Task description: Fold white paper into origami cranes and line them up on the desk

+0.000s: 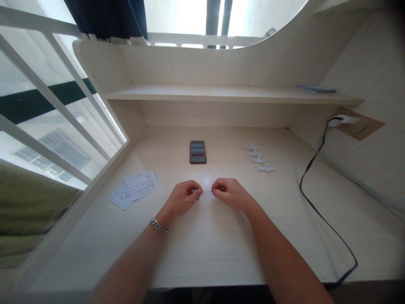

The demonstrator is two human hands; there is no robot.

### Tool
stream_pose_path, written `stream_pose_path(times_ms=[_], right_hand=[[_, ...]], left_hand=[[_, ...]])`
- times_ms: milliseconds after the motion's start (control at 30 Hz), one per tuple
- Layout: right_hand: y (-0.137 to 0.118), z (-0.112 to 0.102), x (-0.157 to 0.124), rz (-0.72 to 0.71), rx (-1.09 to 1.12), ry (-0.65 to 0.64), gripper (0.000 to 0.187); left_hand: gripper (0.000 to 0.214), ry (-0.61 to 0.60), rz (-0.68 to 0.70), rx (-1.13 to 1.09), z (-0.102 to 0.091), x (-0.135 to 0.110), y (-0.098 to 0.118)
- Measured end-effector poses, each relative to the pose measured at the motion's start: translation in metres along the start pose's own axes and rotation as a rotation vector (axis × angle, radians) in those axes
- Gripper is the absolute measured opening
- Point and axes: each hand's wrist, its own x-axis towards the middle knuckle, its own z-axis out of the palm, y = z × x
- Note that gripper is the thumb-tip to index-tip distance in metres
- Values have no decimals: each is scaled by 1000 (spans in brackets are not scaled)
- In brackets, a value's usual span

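Between my two hands is a small piece of white paper [207, 193], held just over the middle of the desk. My left hand [186, 195] pinches its left end, and a chain bracelet [158, 226] circles that wrist. The paper's right end is pinched by my right hand [230, 193]. My fingers hide much of the paper, so its folds cannot be made out. Several folded white paper figures [259, 159] lie in a slanting row beyond my right hand. To the left rest a few white paper sheets [141, 185] with printed lines, partly overlapping.
A dark, blurred phone-like rectangle [198, 152] lies beyond my hands. A black cable [311, 202] runs from the wall socket [357, 122] down the desk's right side. Above the back edge is a shelf [202, 93] with a flat item [316, 89]. White railings [60, 101] border the left.
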Motion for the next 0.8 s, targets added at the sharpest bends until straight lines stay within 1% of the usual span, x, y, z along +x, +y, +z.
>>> stream_pose_path(times_ms=[100, 233, 333, 400, 533, 667, 800], right_hand=[[0, 2, 1, -11, 53, 9, 14], [-2, 12, 2, -44, 73, -27, 18], [-2, 18, 3, -30, 117, 23, 18], [-1, 19, 4, -24, 163, 55, 17], [-3, 19, 4, -46, 182, 81, 15], [-6, 22, 3, -86, 133, 105, 12], [-5, 29, 5, -66, 89, 198, 12]], left_hand=[[20, -1, -3, -13, 0, 0, -3], [22, -15, -10, -96, 3, 1, -4], [24, 1, -32, -255, 5, 3, -4], [30, 41, -32, -317, 6, 4, -5], [32, 125, 6, -300, 9, 2, -4], [33, 135, 35, -252, 11, -1, -1], [35, 150, 51, -302, 12, -1, 2]])
